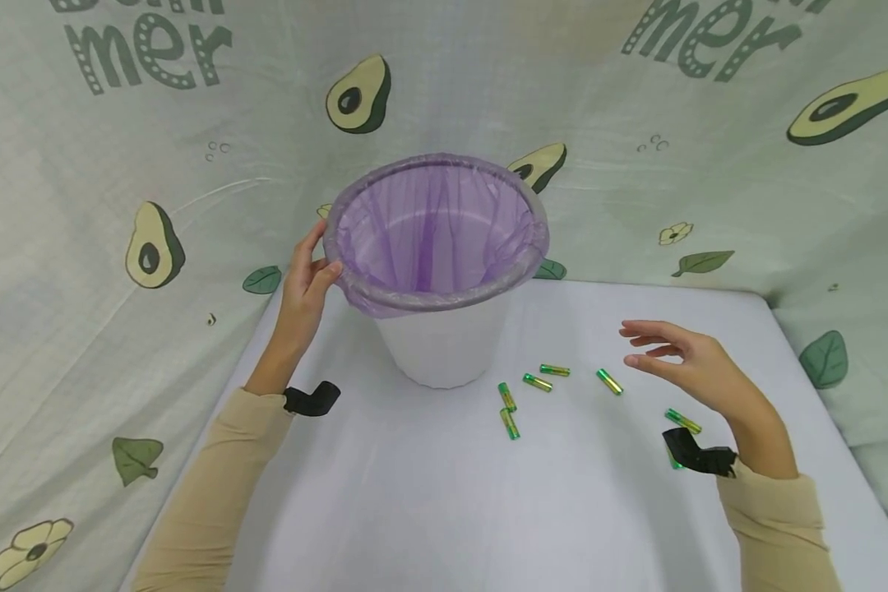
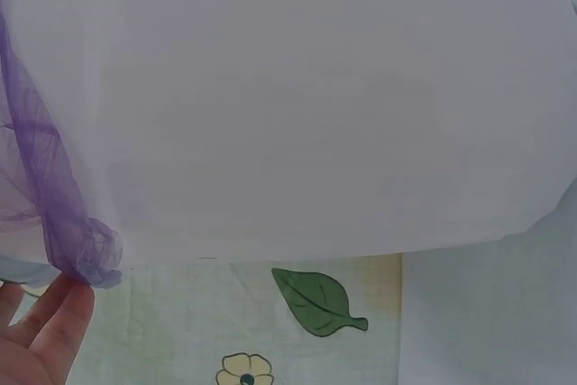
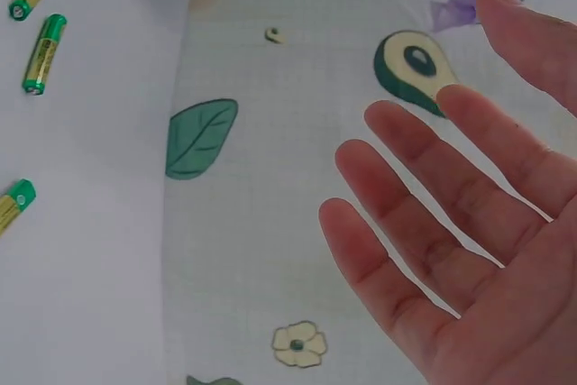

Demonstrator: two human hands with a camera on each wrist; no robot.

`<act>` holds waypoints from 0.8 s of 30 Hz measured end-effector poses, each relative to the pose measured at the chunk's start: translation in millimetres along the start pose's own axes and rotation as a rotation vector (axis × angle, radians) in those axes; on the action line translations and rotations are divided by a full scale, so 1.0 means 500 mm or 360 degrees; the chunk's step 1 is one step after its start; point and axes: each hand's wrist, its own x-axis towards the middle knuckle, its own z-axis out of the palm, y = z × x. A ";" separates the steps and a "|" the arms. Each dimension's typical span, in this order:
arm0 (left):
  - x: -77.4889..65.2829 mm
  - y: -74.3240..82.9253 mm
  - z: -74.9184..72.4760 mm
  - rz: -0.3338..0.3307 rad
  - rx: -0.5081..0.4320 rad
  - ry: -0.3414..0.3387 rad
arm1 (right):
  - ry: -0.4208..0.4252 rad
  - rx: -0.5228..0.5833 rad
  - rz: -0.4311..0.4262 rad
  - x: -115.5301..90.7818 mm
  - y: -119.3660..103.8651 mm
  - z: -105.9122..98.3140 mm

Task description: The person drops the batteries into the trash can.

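Observation:
A white bin (image 1: 444, 345) stands on the table, lined with a translucent purple bag (image 1: 429, 230) folded over its grey rim. My left hand (image 1: 307, 288) holds the bin at the left of its rim, thumb on the near side and fingers farther back. In the left wrist view, the fingertips meet the bag's bunched edge (image 2: 81, 250). Over the table to the right hovers my right hand (image 1: 684, 362), fingers loosely bent and apart, holding nothing. Several green and gold batteries lie on the table; the closest to this hand are one battery (image 1: 609, 381) at its left and another (image 1: 683, 421) below it.
Between the bin and my right hand lie more batteries, including one (image 1: 555, 370) near the bin's base. Part of a battery (image 1: 675, 462) shows behind the black wrist strap (image 1: 699, 452). A patterned cloth (image 1: 429, 90) hangs behind and beside the white table (image 1: 414, 510).

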 end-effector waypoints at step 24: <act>0.000 0.000 0.004 0.0010 -0.0033 0.0002 | -0.0104 0.0122 0.0416 0.016 0.175 0.116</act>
